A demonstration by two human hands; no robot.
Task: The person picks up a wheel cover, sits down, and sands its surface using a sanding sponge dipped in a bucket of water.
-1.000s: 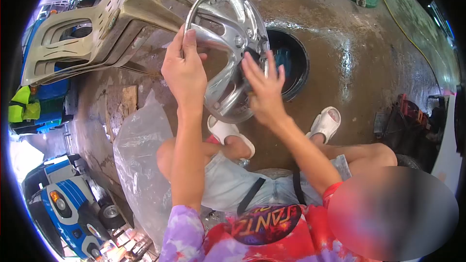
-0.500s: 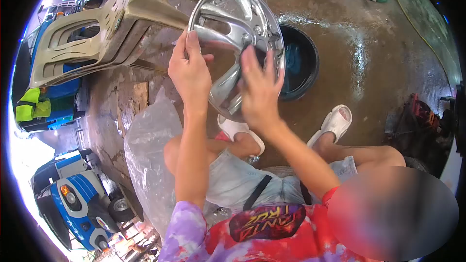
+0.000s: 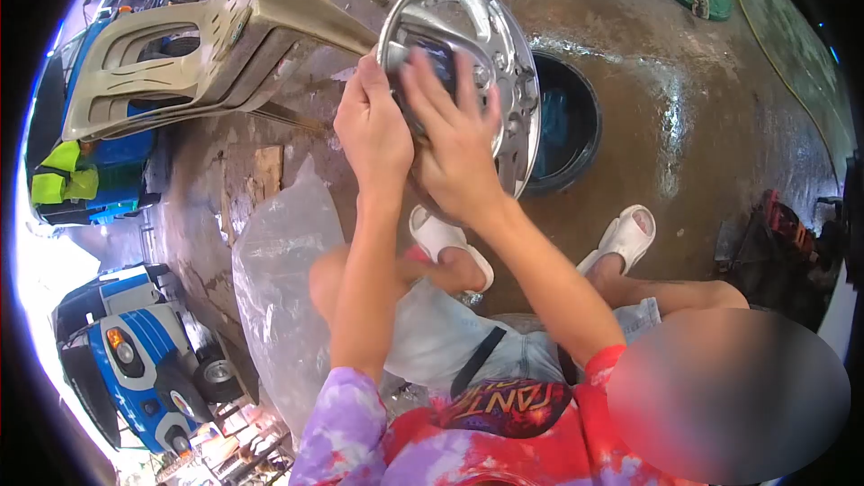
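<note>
Head view, from left to right: stacked beige chairs [image 3: 238,27] stand beside a clear plastic sheet [image 3: 281,261] on the wet floor. Next, the left hand [image 3: 373,130] has its fingers closed around the near rim of a silver wheel cover [image 3: 493,58], held up tilted above the floor. The right hand [image 3: 453,139], fingers extended and parted, lies over what seems a dark pad [image 3: 438,56], blurred, against the cover. Beyond sits a black tub [image 3: 594,121].

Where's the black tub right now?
Head view, right of centre: the black tub sits on wet floor, partly behind the silver wheel cover at its left.
</note>
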